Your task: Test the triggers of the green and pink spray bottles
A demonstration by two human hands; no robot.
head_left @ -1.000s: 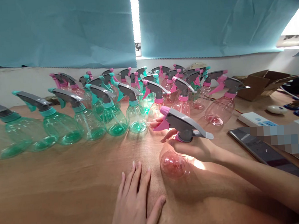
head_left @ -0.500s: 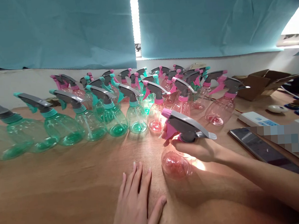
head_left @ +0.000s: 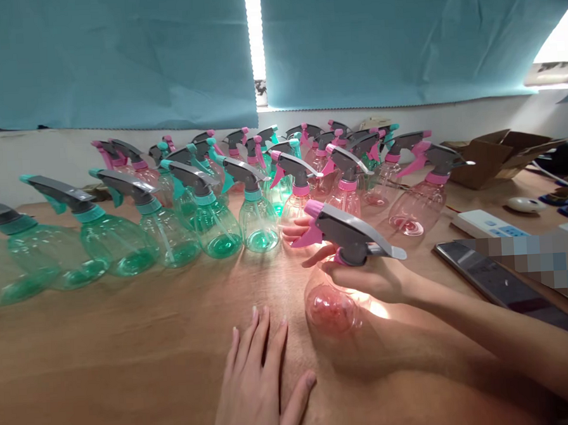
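Note:
My right hand (head_left: 368, 275) is wrapped round the neck of a clear pink spray bottle (head_left: 334, 305) with a grey and pink trigger head (head_left: 346, 231). Two fingers stretch forward under the pink trigger. The bottle stands on the wooden table (head_left: 105, 355), just in front of the rows of bottles. My left hand (head_left: 259, 382) lies flat on the table, fingers stretched out and holding nothing, a little to the left of the pink bottle.
Several green spray bottles (head_left: 212, 219) and pink ones (head_left: 409, 199) stand in rows across the back. At right lie a dark phone (head_left: 497, 284), a white power strip (head_left: 482, 222) and an open cardboard box (head_left: 495, 154). Blue curtains (head_left: 114, 56) hang behind.
My right fingers squeezed the pink trigger half a second ago and have now stretched out again. The bottle stayed in place. My left hand has not moved.

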